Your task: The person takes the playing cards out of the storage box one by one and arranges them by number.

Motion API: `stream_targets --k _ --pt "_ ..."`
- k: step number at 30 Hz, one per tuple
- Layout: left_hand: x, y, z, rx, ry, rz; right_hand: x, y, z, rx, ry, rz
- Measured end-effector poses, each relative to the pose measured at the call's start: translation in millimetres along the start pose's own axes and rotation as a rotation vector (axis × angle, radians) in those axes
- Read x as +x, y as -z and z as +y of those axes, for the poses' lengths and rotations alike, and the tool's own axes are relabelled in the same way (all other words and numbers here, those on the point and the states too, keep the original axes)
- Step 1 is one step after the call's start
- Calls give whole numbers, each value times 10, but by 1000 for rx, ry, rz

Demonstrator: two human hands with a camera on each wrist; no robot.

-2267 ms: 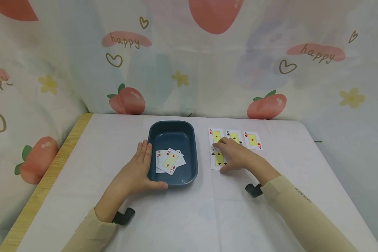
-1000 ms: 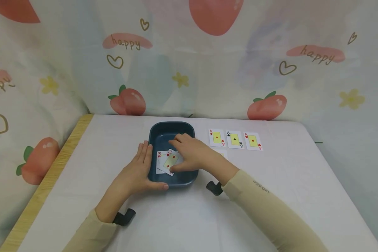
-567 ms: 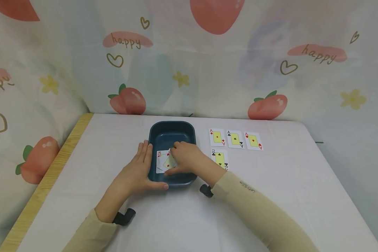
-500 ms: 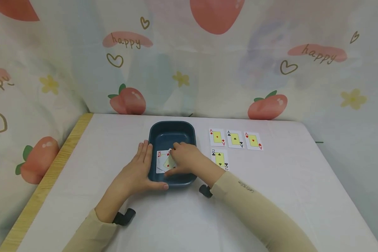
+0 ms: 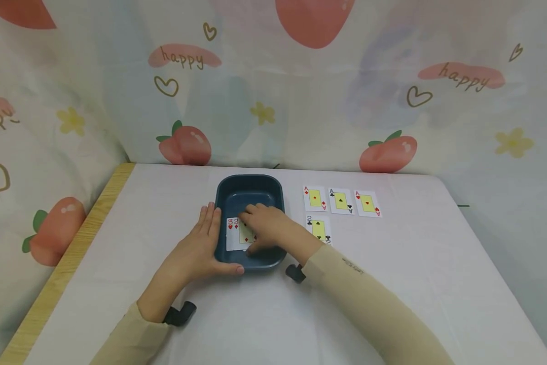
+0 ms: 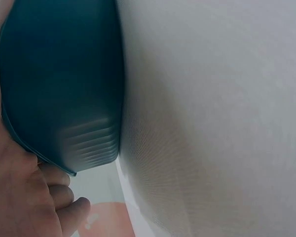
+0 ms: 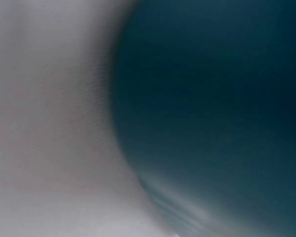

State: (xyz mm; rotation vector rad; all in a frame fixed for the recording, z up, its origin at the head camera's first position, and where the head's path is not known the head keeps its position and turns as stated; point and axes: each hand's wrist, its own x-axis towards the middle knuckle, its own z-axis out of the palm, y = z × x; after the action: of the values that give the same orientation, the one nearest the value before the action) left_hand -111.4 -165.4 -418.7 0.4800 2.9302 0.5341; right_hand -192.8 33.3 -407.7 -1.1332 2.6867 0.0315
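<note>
A dark blue tray (image 5: pixel 249 189) stands on the table with playing cards in its near half. Along its left side lies my left hand (image 5: pixel 195 256), fingers straight against the rim and thumb spread along the near edge. My right hand (image 5: pixel 273 228) reaches inside and grips the two of diamonds (image 5: pixel 246 233), fingers at its top and thumb by its lower edge. Under that card, a red heart card (image 5: pixel 230 242) shows its left strip. The left wrist view shows the tray's outer wall (image 6: pixel 59 74) beside the palm. Only the tray (image 7: pixel 212 108) and tablecloth, blurred, appear in the right wrist view.
Right of the tray lie the ace of diamonds (image 5: pixel 315 198), ace of clubs (image 5: pixel 341 202) and ace of hearts (image 5: pixel 368 204) in a row. Below the first is the two of clubs (image 5: pixel 318 229), partly behind the right forearm. A patterned curtain (image 5: pixel 310 101) hangs behind the white-covered table.
My right hand has moved left from the two of clubs into the tray. The two of diamonds, tilted before, now lies nearly straight. My left hand has stayed in place.
</note>
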Motion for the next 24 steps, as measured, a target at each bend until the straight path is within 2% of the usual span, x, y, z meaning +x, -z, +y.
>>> stream_targets --k 14,24 --pt "-6 14 13 11 9 -3 80 -16 -11 56 -5 -12" --pt "-14 13 20 -3 9 -5 -11 38 8 89 10 19"
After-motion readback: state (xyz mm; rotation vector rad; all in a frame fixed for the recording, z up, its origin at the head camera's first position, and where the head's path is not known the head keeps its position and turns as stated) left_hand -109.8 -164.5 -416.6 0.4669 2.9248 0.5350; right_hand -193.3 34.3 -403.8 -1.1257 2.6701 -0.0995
